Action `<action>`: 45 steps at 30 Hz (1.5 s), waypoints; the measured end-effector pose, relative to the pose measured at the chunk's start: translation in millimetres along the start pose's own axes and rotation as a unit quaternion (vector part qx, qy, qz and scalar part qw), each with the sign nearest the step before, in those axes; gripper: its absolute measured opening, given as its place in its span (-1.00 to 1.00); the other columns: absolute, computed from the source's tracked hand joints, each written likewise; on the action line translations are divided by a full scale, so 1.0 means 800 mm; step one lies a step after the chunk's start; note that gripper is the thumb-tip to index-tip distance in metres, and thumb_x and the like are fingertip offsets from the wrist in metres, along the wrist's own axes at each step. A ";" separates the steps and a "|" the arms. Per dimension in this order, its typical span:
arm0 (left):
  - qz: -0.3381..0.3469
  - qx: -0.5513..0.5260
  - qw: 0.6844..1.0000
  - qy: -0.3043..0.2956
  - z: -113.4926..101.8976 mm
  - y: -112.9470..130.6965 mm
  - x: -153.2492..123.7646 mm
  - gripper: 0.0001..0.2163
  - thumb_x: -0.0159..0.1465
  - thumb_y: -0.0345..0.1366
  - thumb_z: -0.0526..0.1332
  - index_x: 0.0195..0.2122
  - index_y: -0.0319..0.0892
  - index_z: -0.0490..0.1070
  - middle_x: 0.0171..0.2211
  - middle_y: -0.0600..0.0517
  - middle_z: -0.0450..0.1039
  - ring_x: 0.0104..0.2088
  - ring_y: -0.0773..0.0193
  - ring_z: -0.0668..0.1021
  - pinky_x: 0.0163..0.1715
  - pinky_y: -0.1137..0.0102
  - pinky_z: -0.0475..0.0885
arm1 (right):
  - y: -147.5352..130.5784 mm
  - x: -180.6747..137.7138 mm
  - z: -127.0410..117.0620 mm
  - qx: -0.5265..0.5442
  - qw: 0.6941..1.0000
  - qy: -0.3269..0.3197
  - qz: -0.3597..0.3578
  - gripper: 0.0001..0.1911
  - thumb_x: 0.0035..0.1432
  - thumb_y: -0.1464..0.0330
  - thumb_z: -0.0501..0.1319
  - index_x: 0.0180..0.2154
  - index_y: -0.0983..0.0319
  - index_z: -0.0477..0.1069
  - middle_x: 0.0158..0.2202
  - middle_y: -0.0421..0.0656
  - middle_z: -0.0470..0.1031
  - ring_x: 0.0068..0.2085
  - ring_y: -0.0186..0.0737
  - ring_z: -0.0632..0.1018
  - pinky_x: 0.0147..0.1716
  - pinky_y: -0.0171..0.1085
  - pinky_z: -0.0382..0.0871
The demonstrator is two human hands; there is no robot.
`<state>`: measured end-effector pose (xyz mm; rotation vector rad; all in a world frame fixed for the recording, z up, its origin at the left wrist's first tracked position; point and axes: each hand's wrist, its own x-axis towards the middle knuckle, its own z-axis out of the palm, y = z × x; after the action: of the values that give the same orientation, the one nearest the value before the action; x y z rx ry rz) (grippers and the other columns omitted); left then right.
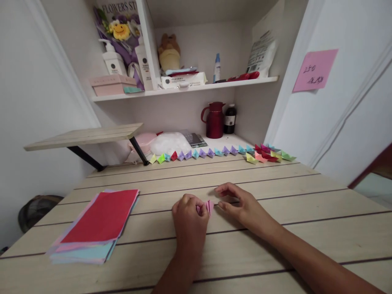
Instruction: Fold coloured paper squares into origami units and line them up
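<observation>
A small folded pink paper [209, 207] is pinched between the thumb and fingers of my left hand [190, 218], low over the middle of the table. Part of the paper is hidden behind those fingers. To its right, my right hand [237, 204] is apart from the paper, thumb and fingers spread with nothing between them. A stack of coloured paper sheets [101, 216], red on top, lies to the left. Along the table's back edge runs a row of small folded paper boats [202, 153] in several colours. More paper boats [269, 156] are grouped at its right end.
At the back left stands a raised wooden shelf [85, 134] on black legs. Behind the row are a clear plastic bag [170, 143], a red jug [214, 120] and a dark bottle [230, 119]. A pink note [316, 70] is stuck on the right wall.
</observation>
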<state>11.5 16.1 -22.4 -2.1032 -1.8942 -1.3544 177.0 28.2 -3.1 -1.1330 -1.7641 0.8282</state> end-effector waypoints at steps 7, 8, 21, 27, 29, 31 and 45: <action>0.054 0.022 0.998 -0.007 -0.001 0.010 -0.004 -0.87 0.06 -0.54 0.21 -0.52 -0.16 0.38 -0.40 0.06 0.46 -0.33 0.23 0.52 -0.12 0.20 0.29 | -0.002 -0.001 0.015 -0.012 0.999 -0.033 -0.034 -0.76 0.10 0.35 0.19 -0.13 0.17 0.37 -0.14 -0.12 0.48 -0.17 -0.18 0.51 -0.18 -0.21 0.45; 0.063 0.021 0.998 -0.006 0.000 0.011 -0.004 -0.86 0.06 -0.54 0.20 -0.52 -0.16 0.38 -0.40 0.06 0.46 -0.32 0.23 0.52 -0.11 0.20 0.29 | 0.000 0.000 0.017 -0.023 0.998 -0.030 -0.044 -0.76 0.10 0.38 0.17 -0.14 0.17 0.38 -0.15 -0.12 0.49 -0.19 -0.19 0.52 -0.20 -0.22 0.44; 0.056 0.002 0.998 -0.016 0.004 0.008 -0.004 -0.85 0.02 -0.57 0.22 -0.52 -0.17 0.39 -0.41 0.05 0.46 -0.32 0.22 0.53 -0.14 0.20 0.32 | -0.004 0.003 0.025 -0.147 0.984 -0.028 -0.102 -0.76 0.04 0.48 0.17 -0.21 0.14 0.40 -0.28 -0.21 0.54 -0.26 -0.19 0.50 -0.22 -0.23 0.32; 0.055 0.015 0.998 -0.026 0.003 0.007 -0.003 -0.87 0.05 -0.55 0.20 -0.52 -0.17 0.39 -0.38 0.05 0.47 -0.37 0.25 0.52 -0.14 0.20 0.32 | -0.005 0.003 0.027 -0.205 0.976 -0.017 -0.067 -0.68 0.04 0.51 0.14 -0.14 0.13 0.37 -0.33 -0.23 0.55 -0.26 -0.16 0.51 -0.15 -0.20 0.27; 0.062 0.008 0.998 -0.027 0.003 0.008 -0.003 -0.87 0.06 -0.54 0.21 -0.52 -0.17 0.39 -0.38 0.05 0.47 -0.36 0.25 0.52 -0.13 0.20 0.32 | -0.005 0.003 0.026 -0.205 0.977 -0.013 -0.066 -0.72 0.04 0.50 0.14 -0.17 0.14 0.36 -0.36 -0.24 0.53 -0.28 -0.17 0.50 -0.17 -0.21 0.26; 0.071 -0.005 0.997 -0.030 0.002 0.009 -0.002 -0.88 0.07 -0.53 0.21 -0.51 -0.16 0.38 -0.38 0.06 0.47 -0.34 0.25 0.53 -0.10 0.19 0.31 | -0.005 0.003 0.024 -0.201 0.977 -0.009 -0.069 -0.81 0.04 0.50 0.14 -0.27 0.15 0.34 -0.40 -0.25 0.50 -0.33 -0.20 0.49 -0.22 -0.23 0.26; 0.089 0.011 0.993 -0.081 0.002 0.011 -0.001 -0.85 0.06 -0.55 0.20 -0.49 -0.15 0.36 -0.35 0.06 0.47 -0.25 0.22 0.52 0.03 0.12 0.21 | 0.009 0.005 0.014 -0.174 0.975 -0.042 -0.129 -0.76 -0.02 0.59 0.13 -0.35 0.15 0.36 -0.03 -0.15 0.36 -0.13 -0.19 0.47 -0.17 -0.24 0.32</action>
<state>19.8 13.9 -19.1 -2.3701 -1.7108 -1.1553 168.7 34.0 -12.9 -1.0663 -2.1304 0.4253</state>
